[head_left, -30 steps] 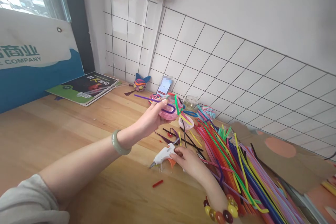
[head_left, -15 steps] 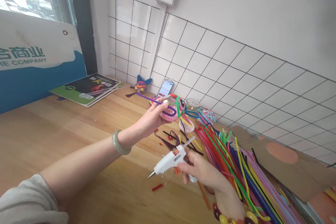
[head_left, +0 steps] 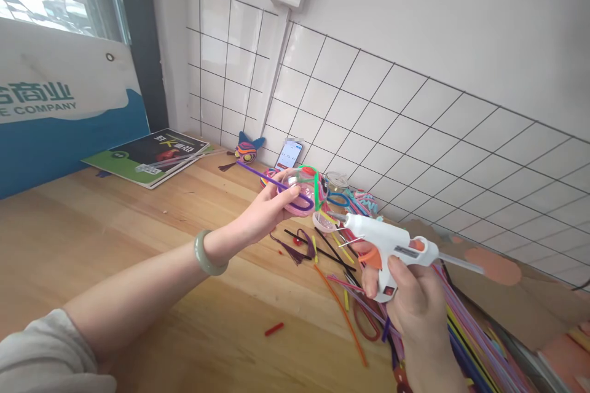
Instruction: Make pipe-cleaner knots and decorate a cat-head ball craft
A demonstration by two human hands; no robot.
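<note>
My left hand (head_left: pixel 265 212) is closed around a small craft piece (head_left: pixel 302 190) made of pink, purple, green and red pipe cleaners, held up above the wooden table (head_left: pixel 92 227). A purple pipe cleaner sticks out from it to the left. My right hand (head_left: pixel 410 301) grips a white glue gun (head_left: pixel 389 245) with an orange trigger. The gun is lifted off the table, its nozzle pointing left toward the craft piece, a short gap away.
A big heap of coloured pipe cleaners (head_left: pixel 470 344) lies at the right. Cut scraps (head_left: pixel 322 245) and a red bit (head_left: pixel 274 328) lie on the wood. A phone (head_left: pixel 289 155), a small craft figure (head_left: pixel 246 149), a booklet (head_left: pixel 154 153) and brown cardboard (head_left: pixel 502 270) sit near the tiled wall.
My right hand picked the glue gun up from the table, turned it and raised it toward the craft piece. My left hand stayed nearly still.
</note>
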